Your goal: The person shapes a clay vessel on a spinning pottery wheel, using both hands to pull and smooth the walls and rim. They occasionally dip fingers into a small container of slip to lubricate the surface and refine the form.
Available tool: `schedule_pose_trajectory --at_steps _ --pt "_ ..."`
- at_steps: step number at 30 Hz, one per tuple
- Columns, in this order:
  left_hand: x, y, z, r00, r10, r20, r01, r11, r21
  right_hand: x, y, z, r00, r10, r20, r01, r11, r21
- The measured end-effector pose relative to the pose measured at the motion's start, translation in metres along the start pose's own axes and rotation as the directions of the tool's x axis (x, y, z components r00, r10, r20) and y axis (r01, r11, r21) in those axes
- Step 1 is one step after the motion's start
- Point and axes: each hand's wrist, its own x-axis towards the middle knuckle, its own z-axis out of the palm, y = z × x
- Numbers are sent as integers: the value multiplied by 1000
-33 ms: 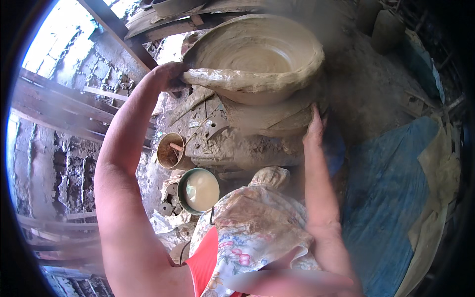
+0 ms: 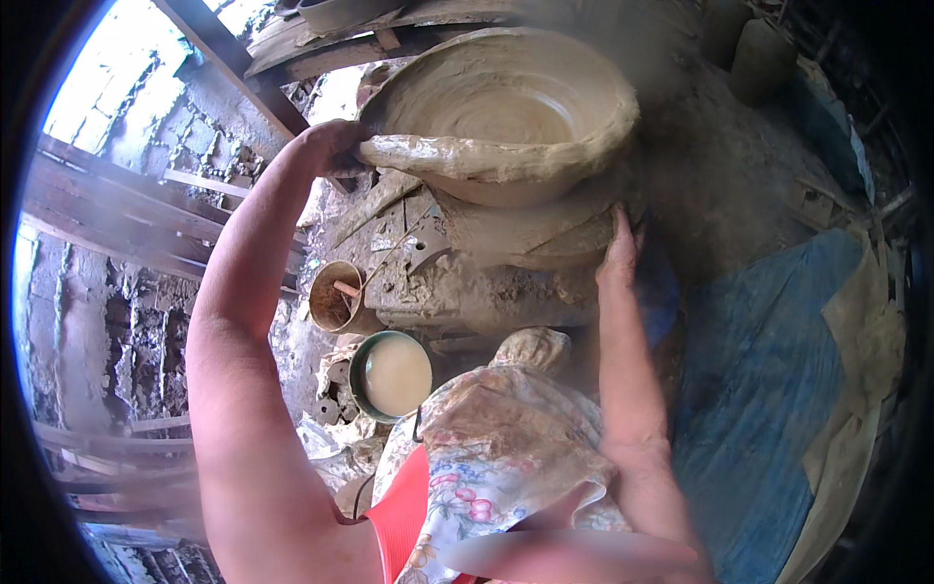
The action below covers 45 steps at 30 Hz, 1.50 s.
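- Nearest, the person wears a floral apron [image 2: 496,428] smeared with brown, probably to keep wet clay off the red garment beneath.
- On the near left, a green-rimmed bucket [image 2: 359,389] of cloudy liquid stands on the ground, seemingly kept close so that the left hand can reach it.
- Just beyond it, a brown pail [image 2: 365,319] holds a tool with an orange handle [image 2: 345,289], apparently stored upright for easy picking.
- Farther off, the right hand [image 2: 620,243] lies along the right edge of the muddy round support [image 2: 535,234], perhaps to steady it; whether the fingers grip that edge I cannot tell.
- The large clay bowl [image 2: 506,156] sits on the support in the far middle, its wide mouth facing up and its near rim thick and shiny, as if wet.
- The left hand [image 2: 341,148] curls around the bowl's left rim, grasping it, likely to control that side; the fingertips are hidden.
- The ground around the support is caked with mud; to the right spreads a wrinkled blue tarp [image 2: 759,370].
- A rough brick wall [image 2: 78,321] rises at left; wooden boards [image 2: 379,44] and, at far right, dim rounded pots [image 2: 764,58] stand beyond.
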Motion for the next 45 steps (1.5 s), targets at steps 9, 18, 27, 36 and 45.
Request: schedule_pose_trajectory --at_steps 9,18,27,36,45 --pt "32 -11 -22 899 415 -142 -314 836 451 57 -5 -27 936 297 188 -305 952 17" --pt "98 37 -13 512 859 -25 -405 267 875 103 -18 -30 790 489 369 -477 869 -130" --pt "62 17 -35 878 478 -19 -359 685 634 94 -33 -19 790 523 321 -513 850 -123" --pt "18 -13 -23 953 303 -9 -296 936 192 98 -28 -20 826 503 255 -487 864 -128" --pt "-2 -38 -11 954 298 33 -293 950 -106 91 -19 -28 815 459 353 -466 882 -69"
